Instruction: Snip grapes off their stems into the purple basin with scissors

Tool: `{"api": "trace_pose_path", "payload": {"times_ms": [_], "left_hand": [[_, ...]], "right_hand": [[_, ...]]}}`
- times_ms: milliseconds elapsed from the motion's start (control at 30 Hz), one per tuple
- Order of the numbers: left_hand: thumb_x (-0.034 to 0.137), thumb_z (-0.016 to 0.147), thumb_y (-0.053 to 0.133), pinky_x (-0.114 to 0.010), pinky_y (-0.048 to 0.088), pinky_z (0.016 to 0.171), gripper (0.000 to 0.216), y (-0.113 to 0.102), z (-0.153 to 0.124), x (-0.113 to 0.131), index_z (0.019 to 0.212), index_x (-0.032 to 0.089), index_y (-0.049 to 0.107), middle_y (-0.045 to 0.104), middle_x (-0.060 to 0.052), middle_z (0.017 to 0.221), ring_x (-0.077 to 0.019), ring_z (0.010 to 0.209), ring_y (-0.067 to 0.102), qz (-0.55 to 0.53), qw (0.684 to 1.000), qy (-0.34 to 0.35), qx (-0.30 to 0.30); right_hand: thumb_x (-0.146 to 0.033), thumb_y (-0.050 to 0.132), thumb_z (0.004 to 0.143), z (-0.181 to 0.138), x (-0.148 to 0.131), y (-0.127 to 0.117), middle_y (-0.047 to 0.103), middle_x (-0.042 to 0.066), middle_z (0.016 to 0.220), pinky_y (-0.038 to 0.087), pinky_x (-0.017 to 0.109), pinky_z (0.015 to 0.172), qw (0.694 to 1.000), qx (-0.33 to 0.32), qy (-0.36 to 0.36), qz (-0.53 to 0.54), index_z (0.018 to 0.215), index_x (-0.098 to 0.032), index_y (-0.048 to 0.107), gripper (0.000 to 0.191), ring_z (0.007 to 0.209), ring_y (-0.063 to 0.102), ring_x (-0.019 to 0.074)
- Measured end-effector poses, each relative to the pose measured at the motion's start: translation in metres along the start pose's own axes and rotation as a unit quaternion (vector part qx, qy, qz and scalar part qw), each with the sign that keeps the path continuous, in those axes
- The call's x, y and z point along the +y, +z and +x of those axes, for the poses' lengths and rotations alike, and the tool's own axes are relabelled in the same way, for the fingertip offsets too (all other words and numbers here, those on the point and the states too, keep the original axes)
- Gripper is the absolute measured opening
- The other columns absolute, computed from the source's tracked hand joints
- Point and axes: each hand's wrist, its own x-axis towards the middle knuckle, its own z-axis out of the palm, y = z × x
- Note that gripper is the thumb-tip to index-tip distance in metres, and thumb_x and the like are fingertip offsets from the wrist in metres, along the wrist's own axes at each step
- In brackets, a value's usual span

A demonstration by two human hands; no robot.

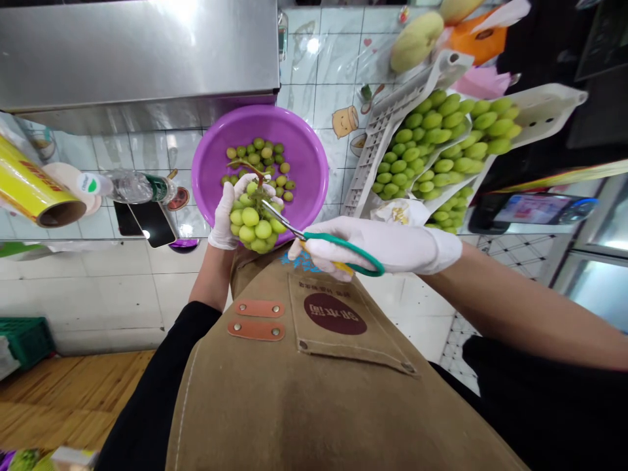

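Observation:
My gloved left hand (226, 217) is closed around a bunch of green grapes (249, 224), over the near rim of a purple basin (318, 170). Part of its stem sticks up above the fingers. In my gloved right hand (373, 239) is a pair of scissors (366, 257) with green and yellow handles. The blades point left and their tips reach in among the stems at the top of the bunch. Loose grapes (266, 152) lie in the bottom of the basin. My left fingers are partly hidden behind the bunch.
To the right, a white crate (375, 134) holds several bunches of grapes (432, 131). A plastic bottle (130, 188), a phone (155, 222) and a yellow roll (36, 186) lie at the left. A steel box-like surface (147, 52) stands behind the basin. A melon-like fruit (417, 42) sits at the back.

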Motion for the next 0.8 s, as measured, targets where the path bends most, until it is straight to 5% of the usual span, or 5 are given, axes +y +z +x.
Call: {"api": "trace_pose_path", "payload": {"times_ms": [133,367,433,567,800], "left_hand": [[0.089,0.098,0.053,-0.054,0.064,0.111,0.07,0.003,0.0,0.003,0.126,0.028,0.073,0.079,-0.009,0.114,-0.0345,0.126,0.078,-0.055,0.997,-0.003,0.05],[0.091,0.102,0.034,-0.054,0.062,0.116,0.08,0.017,0.008,-0.003,0.128,0.026,0.073,0.079,-0.013,0.129,-0.0345,0.148,0.066,-0.122,0.982,-0.05,0.134],[0.09,0.103,0.03,-0.052,0.062,0.117,0.082,0.023,0.01,-0.011,0.132,0.025,0.071,0.077,-0.014,0.135,-0.033,0.151,0.064,-0.123,0.982,-0.037,0.138],[0.082,0.108,0.035,-0.048,0.059,0.119,0.071,0.036,0.011,-0.028,0.144,0.028,0.063,0.071,-0.01,0.15,-0.029,0.154,0.06,-0.047,0.983,0.057,0.165],[0.076,0.1,0.068,-0.039,0.05,0.125,0.051,0.031,-0.017,-0.017,0.129,0.034,0.067,0.073,-0.003,0.142,-0.0244,0.145,0.064,0.127,0.972,0.171,0.099]], "right_hand": [[-0.08,0.063,0.105,-0.01,0.002,0.002,0.062,-0.001,0.071,0.045,0.028,0.059,0.998,0.046,-0.041,0.003,0.102,-0.017,0.069,0.062,0.061,0.053,0.0122],[-0.088,0.082,0.081,0.034,0.052,0.009,0.07,0.008,0.117,0.061,0.033,0.071,0.919,0.383,-0.079,0.055,0.122,-0.024,0.058,0.08,0.092,0.069,0.0209],[-0.084,0.09,0.074,0.053,0.063,0.013,0.064,0.014,0.142,0.066,0.044,0.095,0.914,0.39,-0.092,0.065,0.132,-0.027,0.051,0.09,0.119,0.07,0.0283],[-0.073,0.097,0.071,0.087,0.076,0.016,0.053,0.019,0.164,0.044,0.053,0.135,0.893,0.413,-0.163,0.074,0.14,-0.027,0.044,0.099,0.155,0.054,0.0348],[-0.068,0.086,0.08,0.09,0.103,-0.004,0.066,0.01,0.147,0.063,0.042,0.105,0.907,0.325,-0.22,0.153,0.14,-0.033,0.054,0.077,0.142,0.063,0.0312]]}}
